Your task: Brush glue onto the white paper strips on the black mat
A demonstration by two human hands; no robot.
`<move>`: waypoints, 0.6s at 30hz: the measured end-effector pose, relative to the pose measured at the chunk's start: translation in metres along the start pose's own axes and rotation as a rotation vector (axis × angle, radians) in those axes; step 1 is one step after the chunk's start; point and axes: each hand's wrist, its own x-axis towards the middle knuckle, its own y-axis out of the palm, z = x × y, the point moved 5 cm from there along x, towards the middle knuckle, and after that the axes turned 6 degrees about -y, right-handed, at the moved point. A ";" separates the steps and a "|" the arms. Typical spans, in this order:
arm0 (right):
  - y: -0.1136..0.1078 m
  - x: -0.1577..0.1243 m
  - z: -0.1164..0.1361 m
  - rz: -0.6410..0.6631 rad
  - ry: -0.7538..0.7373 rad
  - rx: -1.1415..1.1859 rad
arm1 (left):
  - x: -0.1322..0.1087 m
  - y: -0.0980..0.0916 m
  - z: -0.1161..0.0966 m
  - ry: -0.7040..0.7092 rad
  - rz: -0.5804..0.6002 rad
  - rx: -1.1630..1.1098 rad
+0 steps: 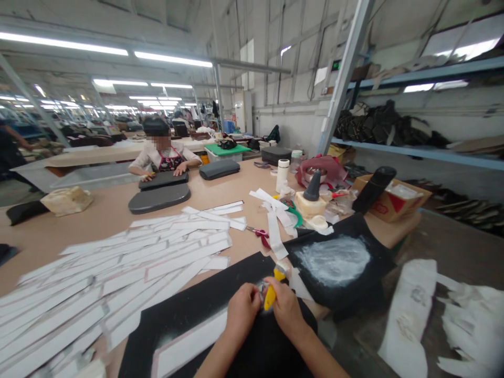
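My right hand [286,310] is closed round a yellow-handled tool [271,293], probably a brush or cutter, held upright near the table's front edge. My left hand [242,310] is closed beside it, its fingers pinched at the tool's lower end; what they hold is hidden. Both hands hover over a black mat [189,310] with a white strip [189,344] lying on it. Another black mat [334,262] smeared with white glue lies just to the right.
Several white strips [129,262] cover the tan table [98,215]. Red-handled scissors [260,232], a white bottle [282,176], glue pots and a cardboard box [394,199] stand at the right. A person [163,155] works across the table on grey pads [159,197]. Shelving stands on the right.
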 end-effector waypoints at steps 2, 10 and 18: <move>0.006 -0.005 0.003 0.010 -0.056 -0.170 | 0.001 -0.006 0.010 -0.052 0.010 -0.178; 0.011 -0.010 0.005 -0.095 -0.229 -0.323 | -0.013 -0.058 0.059 -0.361 0.019 -0.953; 0.020 -0.020 -0.013 -0.123 -0.340 -0.217 | -0.051 -0.144 0.100 -0.485 -0.295 -1.544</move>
